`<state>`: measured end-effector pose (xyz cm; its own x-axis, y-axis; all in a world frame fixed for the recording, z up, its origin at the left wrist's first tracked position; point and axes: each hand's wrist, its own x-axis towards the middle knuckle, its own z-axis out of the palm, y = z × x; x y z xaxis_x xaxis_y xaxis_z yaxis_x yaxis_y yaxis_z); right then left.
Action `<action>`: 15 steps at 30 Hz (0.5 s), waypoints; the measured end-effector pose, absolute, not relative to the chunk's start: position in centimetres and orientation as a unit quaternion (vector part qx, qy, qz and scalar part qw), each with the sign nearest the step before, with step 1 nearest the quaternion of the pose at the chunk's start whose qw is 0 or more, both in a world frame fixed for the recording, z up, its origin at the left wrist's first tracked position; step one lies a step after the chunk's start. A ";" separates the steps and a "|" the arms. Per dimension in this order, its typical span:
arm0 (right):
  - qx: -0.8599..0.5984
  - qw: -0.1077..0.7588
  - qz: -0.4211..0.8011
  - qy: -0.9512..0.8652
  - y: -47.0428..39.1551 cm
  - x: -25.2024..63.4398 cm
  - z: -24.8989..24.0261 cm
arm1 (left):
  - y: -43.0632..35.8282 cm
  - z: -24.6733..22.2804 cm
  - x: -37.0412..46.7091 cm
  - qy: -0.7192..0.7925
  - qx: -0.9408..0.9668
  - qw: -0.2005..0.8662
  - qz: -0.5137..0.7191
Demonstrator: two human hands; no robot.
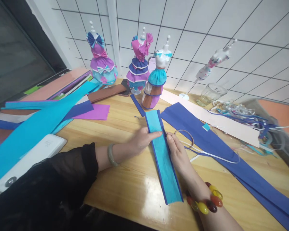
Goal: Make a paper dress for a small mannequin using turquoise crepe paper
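Note:
A turquoise strip [165,163] with dark blue edging along both long sides is held above the table, slanting from upper left to lower right. My left hand [143,139] grips its left edge, the thumb lying across the front and the other fingers behind it. My right hand [177,147] pinches the strip's right edge at about the same height. A thin ring-shaped band [192,138] is beside my right hand. Past the strip's top end, a narrow dark blue piece [137,105] lies on the wood.
Dressed mini mannequins [102,64] stand at the back, with a bare one [213,62] to the right. Turquoise sheets [38,128] and a white device [33,160] lie left. Right are a long blue sheet [221,150], a glass jar [212,93] and a scrap bin [276,128].

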<state>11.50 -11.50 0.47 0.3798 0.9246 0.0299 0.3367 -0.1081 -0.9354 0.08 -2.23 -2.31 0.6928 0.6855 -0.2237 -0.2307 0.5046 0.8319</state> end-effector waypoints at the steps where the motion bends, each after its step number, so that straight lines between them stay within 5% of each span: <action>1: -0.678 0.479 0.307 -0.465 -11.5 11.5 0.4 | -2.2 -2.3 0.1 0.275 0.411 0.823 0.279; 15: -0.677 0.485 0.315 -0.456 -11.5 11.5 0.4 | -2.4 -2.2 0.1 0.273 0.408 0.825 0.280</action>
